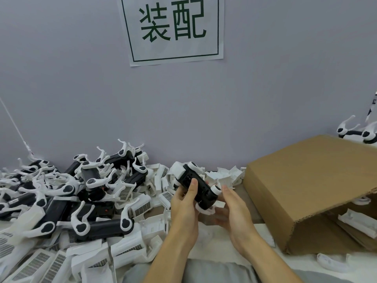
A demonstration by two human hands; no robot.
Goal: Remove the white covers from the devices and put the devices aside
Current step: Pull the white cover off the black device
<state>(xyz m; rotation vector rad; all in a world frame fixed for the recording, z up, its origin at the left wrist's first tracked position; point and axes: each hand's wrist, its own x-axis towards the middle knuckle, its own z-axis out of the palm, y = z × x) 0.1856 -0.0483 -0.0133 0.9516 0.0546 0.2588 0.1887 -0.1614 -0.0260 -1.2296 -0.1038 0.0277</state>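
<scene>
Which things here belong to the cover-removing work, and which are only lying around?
Belong to the job:
- black device with a white cover, held in left hand and right hand
- pile of devices
- loose white covers

Just lying about:
- cardboard box
- wall sign
- grey cloth

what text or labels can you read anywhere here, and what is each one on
"装配" in large dark green characters inside a green frame, on the white paper sign stuck to the wall.
Small pale markings on the black device that the left hand holds: too small and blurred to read.
Dark marks on the white strip at the right edge of the view: cut off and unreadable.
Nothing printed shows on the cardboard box.
</scene>
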